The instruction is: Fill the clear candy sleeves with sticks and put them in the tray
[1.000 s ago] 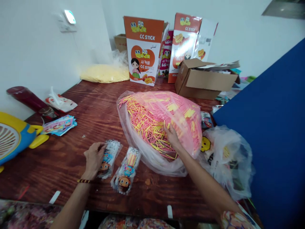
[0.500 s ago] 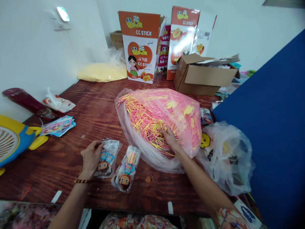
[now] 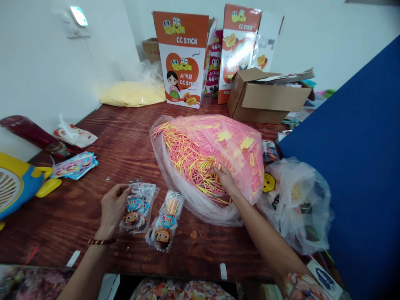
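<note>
My left hand (image 3: 113, 205) pinches the top edge of a clear printed packet (image 3: 133, 216), which lies fanned over other packets on the wooden table. Just right of it, a packet (image 3: 165, 223) with several pink and yellow sticks inside lies on the wood. My right hand (image 3: 225, 178) reaches into the large open plastic bag (image 3: 203, 212), its fingers bent and pressed together among thin pink and yellow sticks (image 3: 190, 166). Those fingertips are partly hidden, so how many sticks they hold cannot be seen.
Printed cartons (image 3: 183, 62) and an open cardboard box (image 3: 271, 98) stand behind the bag. A translucent bag (image 3: 300, 208) sits at right beside a blue panel (image 3: 359, 166). Leftward are a yellow-blue fan (image 3: 18, 183), blue-pink sachets (image 3: 75, 165) and a dark red bottle (image 3: 28, 131).
My left hand has shifted slightly left, drawing the upper packet a little away from those under it. My right hand stays among the sticks with hardly any movement.
</note>
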The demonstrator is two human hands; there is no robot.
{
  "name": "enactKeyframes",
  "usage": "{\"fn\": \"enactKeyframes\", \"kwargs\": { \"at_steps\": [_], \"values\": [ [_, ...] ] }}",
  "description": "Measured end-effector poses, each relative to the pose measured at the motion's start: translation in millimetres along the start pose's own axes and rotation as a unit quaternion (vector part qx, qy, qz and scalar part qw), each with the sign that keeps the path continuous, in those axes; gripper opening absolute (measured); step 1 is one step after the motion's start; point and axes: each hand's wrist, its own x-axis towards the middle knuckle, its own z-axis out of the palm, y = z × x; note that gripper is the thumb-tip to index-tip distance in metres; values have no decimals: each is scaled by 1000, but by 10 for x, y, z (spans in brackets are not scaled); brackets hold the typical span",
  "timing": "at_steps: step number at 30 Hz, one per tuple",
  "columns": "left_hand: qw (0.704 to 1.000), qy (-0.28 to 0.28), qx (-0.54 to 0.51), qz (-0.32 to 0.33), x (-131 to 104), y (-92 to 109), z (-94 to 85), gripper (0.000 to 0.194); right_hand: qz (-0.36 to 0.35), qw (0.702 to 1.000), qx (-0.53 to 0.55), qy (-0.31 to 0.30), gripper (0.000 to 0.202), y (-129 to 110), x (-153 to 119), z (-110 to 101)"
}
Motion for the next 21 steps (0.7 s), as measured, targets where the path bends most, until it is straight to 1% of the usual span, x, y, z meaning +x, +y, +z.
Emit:
{"fn": "enactKeyframes", "kwargs": {
  "at_steps": [4,7,12,14,18,21],
  "values": [
    [998,-17,-53,-30,-3,59,-19,34,1,1000,17,-1,28,-115,-10,3],
    [997,-13,-70,-36,-17,127,-36,35,4,1000,30,-4,31,-184,-23,4],
    [996,1,-83,-38,-36,222,-51,34,31,996,84,0,26,-253,-29,10],
    [995,1,-90,-38,-31,221,-49,34,43,992,120,-2,25,-279,-27,13],
    [994,1,-104,-42,-22,199,-44,32,81,975,204,-27,28,-347,-45,15],
    [992,-5,-116,-44,-30,213,-47,33,106,966,234,-43,29,-393,-76,13]
  ]
}}
